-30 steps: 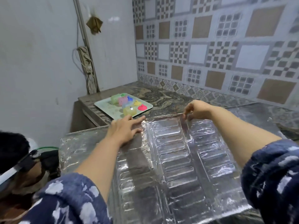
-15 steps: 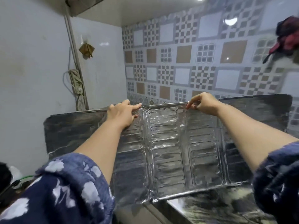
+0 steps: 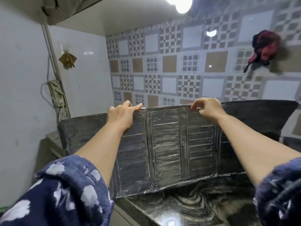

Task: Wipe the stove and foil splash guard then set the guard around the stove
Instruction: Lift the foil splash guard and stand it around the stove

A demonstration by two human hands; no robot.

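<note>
The silver foil splash guard stands upright in front of me, several ribbed panels wide, its bottom edge resting on the dark marbled counter. My left hand grips the guard's top edge left of centre, fingers over the rim. My right hand pinches the top edge right of centre. The outer panels angle away at both ends. No stove is in view.
A patterned tiled wall rises behind the guard. A power strip with cables hangs on the white left wall. A dark red cloth hangs on the wall at upper right. A lower counter shows at left behind the guard.
The guard has been lifted from lying flat to standing upright on the counter. Both hands kept hold of its top edge. The tray of coloured items is now hidden behind it.
</note>
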